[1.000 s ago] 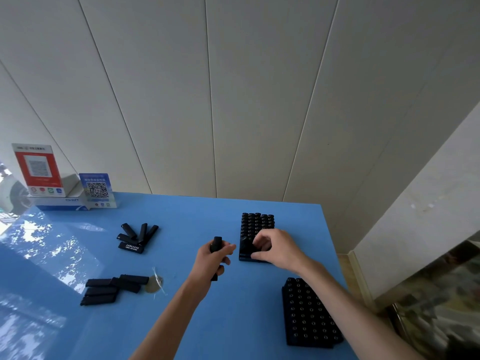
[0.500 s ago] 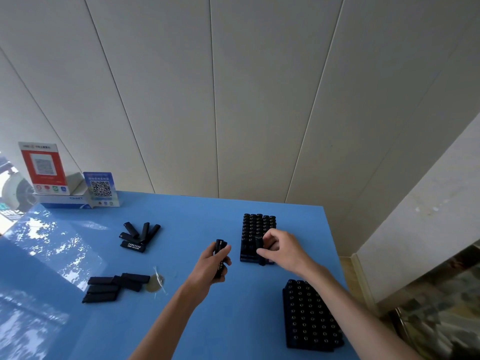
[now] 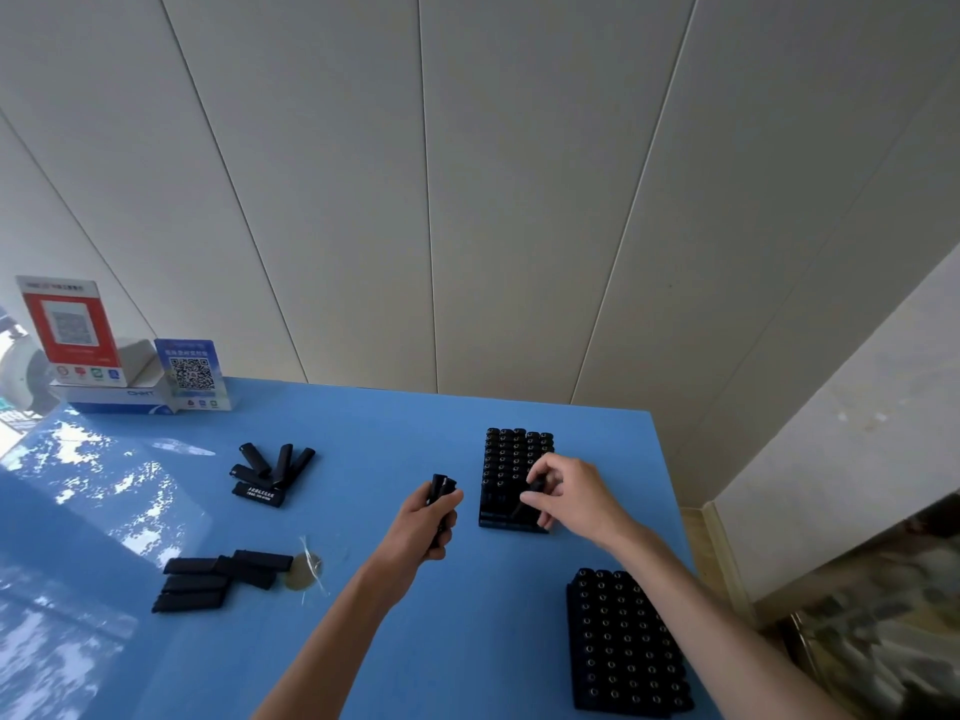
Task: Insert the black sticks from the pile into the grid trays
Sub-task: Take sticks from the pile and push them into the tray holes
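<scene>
Two black grid trays lie on the blue table: a far tray (image 3: 511, 457) full of sticks and a near tray (image 3: 626, 641) at the right front. My left hand (image 3: 423, 527) grips a small bundle of black sticks (image 3: 441, 490), upright, just left of the far tray. My right hand (image 3: 571, 493) pinches one black stick (image 3: 531, 492) over the near rows of the far tray. Loose sticks lie in a fan-shaped pile (image 3: 272, 472) at the left and a second pile (image 3: 218, 579) nearer me.
A scrap of clear wrap (image 3: 306, 566) lies beside the nearer pile. Two QR-code signs (image 3: 192, 374) and a white box (image 3: 117, 394) stand at the table's back left. The table's right edge (image 3: 675, 511) drops to the floor beside a white wall.
My right hand has lifted slightly and shifted on the far tray, now pinching a stick. My left hand has stayed beside the tray with its bundle.
</scene>
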